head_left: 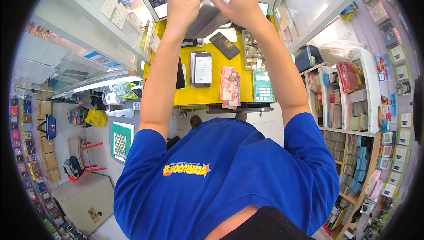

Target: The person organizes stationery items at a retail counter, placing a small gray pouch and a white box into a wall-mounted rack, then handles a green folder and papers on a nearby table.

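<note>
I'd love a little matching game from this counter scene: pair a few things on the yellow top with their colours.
Things:
1. calculator
2. banknotes
3. phone lying near the hands
4. countertop

Colours:
A. yellow
B. black
C. teal
D. pink and red

Pairs: 1-C, 2-D, 3-B, 4-A
</note>
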Demonstrator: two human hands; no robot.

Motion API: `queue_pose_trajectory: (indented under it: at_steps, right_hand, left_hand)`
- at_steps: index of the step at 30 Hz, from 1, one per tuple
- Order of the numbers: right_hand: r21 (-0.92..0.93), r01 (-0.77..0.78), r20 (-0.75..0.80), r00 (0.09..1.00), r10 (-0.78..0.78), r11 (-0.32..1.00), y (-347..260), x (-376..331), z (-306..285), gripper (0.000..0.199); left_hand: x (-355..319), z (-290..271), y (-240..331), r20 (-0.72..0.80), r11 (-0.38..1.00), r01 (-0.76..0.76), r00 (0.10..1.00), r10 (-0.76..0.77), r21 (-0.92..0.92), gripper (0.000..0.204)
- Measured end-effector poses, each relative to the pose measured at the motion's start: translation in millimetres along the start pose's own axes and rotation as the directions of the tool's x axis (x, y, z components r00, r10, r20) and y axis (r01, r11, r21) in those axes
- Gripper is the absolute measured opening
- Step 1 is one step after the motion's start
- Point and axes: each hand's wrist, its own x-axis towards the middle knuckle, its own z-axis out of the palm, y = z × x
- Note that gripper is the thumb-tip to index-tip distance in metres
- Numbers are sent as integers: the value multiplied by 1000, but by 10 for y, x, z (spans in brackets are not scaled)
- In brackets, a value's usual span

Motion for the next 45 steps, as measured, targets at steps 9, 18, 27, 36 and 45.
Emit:
queue_pose_trajectory:
  at_steps: [9, 18, 27, 36, 45]
  right_hand:
    - [392, -256, 149, 965, 214, 884, -74, -241, -98, 21]
    - [719, -393, 67, 860, 506, 573, -5, -480, 46, 23]
    - [810, -426, 215, 855, 472, 403, 47, -669, 76, 28]
    - [623, -503, 153, 830, 537, 599, 84, -722, 82, 17]
    - [353, -153, -19, 985, 170, 923, -23, -808, 143, 8]
  left_hand:
    - [-174, -48, -26, 167, 996, -78, 982, 86, -52, 16]
    - [-521, 132, -119, -55, 991, -35, 998, 42, 130, 23]
    - [-992, 241, -101, 213, 983, 180, 960, -182, 32, 34]
    - [-1088, 126, -175, 193, 973, 62, 975, -107, 224, 24]
    - [-1031, -53, -38, 226, 927, 46, 964, -138, 371, 17]
